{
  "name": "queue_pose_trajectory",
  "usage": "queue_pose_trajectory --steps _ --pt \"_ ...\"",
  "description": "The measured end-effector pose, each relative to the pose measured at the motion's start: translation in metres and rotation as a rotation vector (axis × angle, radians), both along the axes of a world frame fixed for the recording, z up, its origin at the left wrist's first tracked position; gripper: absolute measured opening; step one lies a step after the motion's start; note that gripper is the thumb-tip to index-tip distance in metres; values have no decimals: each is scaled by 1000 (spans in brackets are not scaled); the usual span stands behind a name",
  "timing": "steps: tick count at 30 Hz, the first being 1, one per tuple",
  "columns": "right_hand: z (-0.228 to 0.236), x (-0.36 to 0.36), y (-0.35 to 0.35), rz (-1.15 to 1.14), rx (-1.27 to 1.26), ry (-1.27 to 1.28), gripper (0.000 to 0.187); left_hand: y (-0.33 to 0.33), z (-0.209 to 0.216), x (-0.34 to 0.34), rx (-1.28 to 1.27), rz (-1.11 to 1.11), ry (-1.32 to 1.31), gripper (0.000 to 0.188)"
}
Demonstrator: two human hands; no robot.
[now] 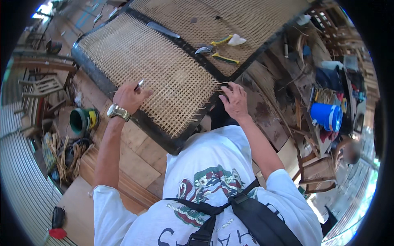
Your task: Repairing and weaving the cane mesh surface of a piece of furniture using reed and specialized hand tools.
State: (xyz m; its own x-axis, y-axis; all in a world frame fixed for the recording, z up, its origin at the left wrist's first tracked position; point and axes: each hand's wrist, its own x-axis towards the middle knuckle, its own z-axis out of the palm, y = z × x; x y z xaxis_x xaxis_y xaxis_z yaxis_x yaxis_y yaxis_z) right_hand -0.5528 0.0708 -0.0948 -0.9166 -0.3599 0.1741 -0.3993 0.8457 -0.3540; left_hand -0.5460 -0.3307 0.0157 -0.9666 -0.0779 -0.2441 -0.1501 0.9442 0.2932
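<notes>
A woven cane panel point(164, 61) with frayed strand ends lies across a dark wooden frame point(96, 67) in front of me. My left hand point(129, 97) is over the panel's left edge, closed on a small tool with a shiny metal end point(140, 84); its exact kind is hard to make out. At the right corner my right hand point(235, 102) has its fingers bent around loose cane strand ends point(218, 84) by the frame. Beyond, on a second cane panel point(254, 20), lie pruning shears with yellow-and-green handles point(225, 58). A long metal blade point(163, 30) rests along the divider.
On the left, a green bucket point(79, 121) stands near loose cane strips point(61, 156) and a wooden chair point(47, 86). To the right are a blue bucket point(326, 117) on a cluttered bench and another wooden chair point(318, 170). A whitish lump point(237, 39) sits beside the shears.
</notes>
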Motion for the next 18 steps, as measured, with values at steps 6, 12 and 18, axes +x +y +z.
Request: queue_pose_trajectory --steps 6,12,18 --pt "-11 -11 -7 -4 91 -44 12 -17 -26 -3 23 60 98 49" --pt "8 -9 -12 -265 98 -390 30 -13 -47 0 -1 98 179 40" --pt "-28 -18 -7 -406 -246 -597 32 -32 -70 6 56 144 260 42"
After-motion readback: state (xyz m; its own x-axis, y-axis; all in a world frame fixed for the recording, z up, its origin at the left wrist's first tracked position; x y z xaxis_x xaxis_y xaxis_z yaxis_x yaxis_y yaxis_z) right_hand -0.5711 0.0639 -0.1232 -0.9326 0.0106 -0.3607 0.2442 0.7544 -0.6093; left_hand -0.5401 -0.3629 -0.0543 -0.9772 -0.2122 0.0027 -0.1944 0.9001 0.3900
